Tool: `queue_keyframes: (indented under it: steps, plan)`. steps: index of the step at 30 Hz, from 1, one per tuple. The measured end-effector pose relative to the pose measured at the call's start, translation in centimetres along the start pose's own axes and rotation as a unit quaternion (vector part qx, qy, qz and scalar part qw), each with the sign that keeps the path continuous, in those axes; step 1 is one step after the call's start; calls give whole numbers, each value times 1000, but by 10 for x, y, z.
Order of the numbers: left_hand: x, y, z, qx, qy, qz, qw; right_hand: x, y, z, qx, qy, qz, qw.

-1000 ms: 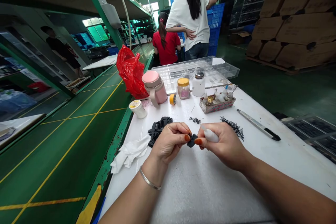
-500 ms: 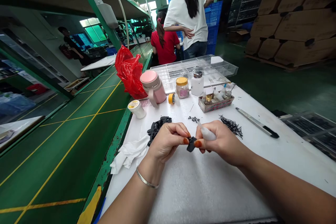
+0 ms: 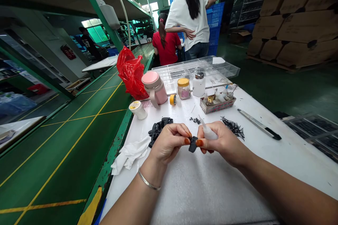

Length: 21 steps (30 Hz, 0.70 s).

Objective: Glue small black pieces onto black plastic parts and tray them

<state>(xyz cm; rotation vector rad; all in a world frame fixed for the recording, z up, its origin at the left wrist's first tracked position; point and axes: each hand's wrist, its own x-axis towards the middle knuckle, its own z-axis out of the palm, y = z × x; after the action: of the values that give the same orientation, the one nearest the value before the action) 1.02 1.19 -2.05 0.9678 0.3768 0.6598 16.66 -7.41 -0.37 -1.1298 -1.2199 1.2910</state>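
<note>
My left hand (image 3: pixel 169 142) and my right hand (image 3: pixel 224 142) meet above the white table (image 3: pixel 200 186), both pinching one small black plastic part (image 3: pixel 193 143) between thumb and fingertips. A small white squeeze bottle (image 3: pixel 208 132) also lies tucked in my right hand, its nozzle pointing up and left. Just behind my left hand sits a pile of black plastic parts (image 3: pixel 158 129). Some tiny black pieces (image 3: pixel 195 120) and a heap of thin black pins (image 3: pixel 233 126) lie beyond my hands.
White cloth (image 3: pixel 129 153) lies at the table's left edge. Further back stand a pink mug (image 3: pixel 155 88), jars (image 3: pixel 184 88), yellow tape (image 3: pixel 173 99), a small tray of bottles (image 3: pixel 218 102), clear compartment boxes (image 3: pixel 195 68), a red bag (image 3: pixel 131 72). A knife (image 3: pixel 260 124) lies right. Two people stand behind.
The black part has been turned slightly between my fingers, and the bottle's nozzle has tipped a little more upright. Both hands stay in the same place.
</note>
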Motion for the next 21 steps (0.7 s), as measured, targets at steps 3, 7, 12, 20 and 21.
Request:
queue_keyframes:
  steps: [3, 7, 12, 20, 21]
  plan:
    - [0, -3, -1, -17, -4, -11, 1000, 0, 1, -1, 8, -1, -4, 1000]
    - [-1, -6, -1, -41, -12, -16, 999, -1, 0, -1, 12, -4, -16, 1000]
    - [-3, -6, 0, -61, -14, -25, 998, -2, 1, -1, 16, -17, -39, 999]
    - [-4, -7, 1, -76, -23, -32, 996, -1, 5, -1, 17, -17, -54, 998]
    - [-4, -7, 1, -77, -23, -33, 996, -1, 5, 0, 22, -16, -54, 998]
